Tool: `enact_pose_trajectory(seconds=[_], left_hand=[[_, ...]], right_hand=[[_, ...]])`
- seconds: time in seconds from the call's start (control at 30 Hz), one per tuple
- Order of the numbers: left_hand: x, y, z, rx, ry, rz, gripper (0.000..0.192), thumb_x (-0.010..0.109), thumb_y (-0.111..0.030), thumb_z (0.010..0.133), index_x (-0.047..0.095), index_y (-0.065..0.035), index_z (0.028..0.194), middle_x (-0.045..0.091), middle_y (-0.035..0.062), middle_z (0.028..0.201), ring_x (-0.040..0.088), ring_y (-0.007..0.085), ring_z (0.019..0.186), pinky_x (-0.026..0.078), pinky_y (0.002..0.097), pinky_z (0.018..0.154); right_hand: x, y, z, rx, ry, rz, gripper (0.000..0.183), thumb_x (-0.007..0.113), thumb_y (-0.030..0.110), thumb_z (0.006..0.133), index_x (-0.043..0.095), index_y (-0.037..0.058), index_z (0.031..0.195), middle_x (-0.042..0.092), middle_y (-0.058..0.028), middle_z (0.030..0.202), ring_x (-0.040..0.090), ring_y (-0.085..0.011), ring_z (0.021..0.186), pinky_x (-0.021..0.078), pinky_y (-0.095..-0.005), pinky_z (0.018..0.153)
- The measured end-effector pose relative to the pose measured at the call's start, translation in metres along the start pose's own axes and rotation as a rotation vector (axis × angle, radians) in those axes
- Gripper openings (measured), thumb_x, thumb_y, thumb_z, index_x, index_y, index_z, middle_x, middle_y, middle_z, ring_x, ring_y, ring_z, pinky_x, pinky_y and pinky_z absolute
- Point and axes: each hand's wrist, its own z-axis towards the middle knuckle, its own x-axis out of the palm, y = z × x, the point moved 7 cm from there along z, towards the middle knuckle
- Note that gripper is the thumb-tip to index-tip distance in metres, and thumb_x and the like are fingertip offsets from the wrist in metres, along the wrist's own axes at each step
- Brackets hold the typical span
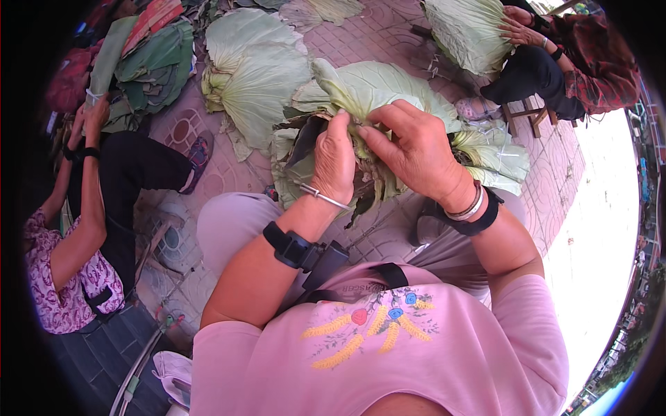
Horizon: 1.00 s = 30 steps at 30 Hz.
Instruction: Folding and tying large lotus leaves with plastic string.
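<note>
Between my knees stands a bundle of large pale-green leaves [385, 78], which look like lotus leaves, with their folds gathered at the near end. My left hand [335, 161] holds the gathered end from the left, thumb pointing up along it. On the other side, my right hand [421, 148] pinches the same spot between thumb and fingers. What lies between the fingertips is too small to make out. Brown, dried leaf edges [372, 179] hang below my hands. Partly behind my right forearm is another leaf bundle [497, 153] with a white tie around it.
A fanned leaf stack [260, 78] lies on the paving ahead left. At left, a person's hands [91, 122] hold a rolled leaf bundle [112, 52] beside darker leaves [156, 73]. At upper right, another person's hands [520, 31] hold a leaf bundle [468, 36], near a wooden stool [533, 114].
</note>
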Motion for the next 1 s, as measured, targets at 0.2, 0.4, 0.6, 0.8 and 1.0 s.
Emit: enact_pose_trajectory(seconds=[0.2, 0.4, 0.6, 0.8, 1.0], left_hand=[[0.003, -0.001, 0.003, 0.003, 0.066, -0.148, 0.042, 0.035, -0.036, 0.095, 0.056, -0.0025, 0.109, 0.059, 0.0062, 0.102, 0.057, 0.0146, 0.092, 0.047, 0.0294, 0.08], [0.02, -0.01, -0.004, -0.04, 0.258, -0.313, 0.048, 0.041, -0.048, 0.093, 0.056, -0.0048, 0.107, 0.059, 0.0055, 0.103, 0.058, 0.0151, 0.094, 0.049, 0.0311, 0.079], [0.012, 0.001, 0.0, -0.123, 0.27, -0.154, 0.044, 0.051, -0.044, 0.091, 0.056, -0.0026, 0.106, 0.06, 0.0063, 0.099, 0.059, 0.0137, 0.091, 0.049, 0.029, 0.078], [0.016, -0.001, 0.002, -0.145, 0.246, -0.282, 0.038, 0.052, -0.036, 0.091, 0.056, -0.0012, 0.105, 0.061, 0.0069, 0.098, 0.06, 0.0142, 0.088, 0.049, 0.0298, 0.076], [0.01, 0.006, 0.008, -0.193, 0.239, -0.312, 0.034, 0.05, -0.033, 0.092, 0.057, -0.0011, 0.103, 0.062, 0.0064, 0.096, 0.061, 0.0149, 0.086, 0.05, 0.0293, 0.075]], right_hand=[[0.004, -0.01, 0.0, 0.071, 0.037, 0.125, 0.017, 0.066, 0.018, 0.078, 0.063, 0.0019, 0.083, 0.057, -0.0136, 0.073, 0.057, -0.031, 0.061, 0.0457, -0.0372, 0.055], [-0.004, -0.014, 0.0, 0.071, -0.032, 0.174, 0.014, 0.065, 0.015, 0.078, 0.066, 0.0014, 0.083, 0.058, -0.0127, 0.072, 0.057, -0.0283, 0.059, 0.0451, -0.0353, 0.055], [0.0, -0.018, 0.0, 0.122, 0.011, 0.296, 0.012, 0.066, 0.011, 0.077, 0.065, 0.0, 0.083, 0.058, -0.0095, 0.072, 0.057, -0.0201, 0.06, 0.0449, -0.0305, 0.055], [0.007, -0.034, 0.002, 0.176, 0.098, 0.455, 0.017, 0.066, 0.008, 0.075, 0.064, 0.0003, 0.09, 0.057, -0.0055, 0.072, 0.055, -0.0129, 0.063, 0.0451, -0.0263, 0.059], [0.009, -0.033, 0.005, 0.151, 0.278, 0.474, 0.033, 0.067, 0.008, 0.066, 0.062, 0.0016, 0.098, 0.053, -0.0041, 0.073, 0.052, -0.0124, 0.065, 0.0444, -0.0252, 0.06]])
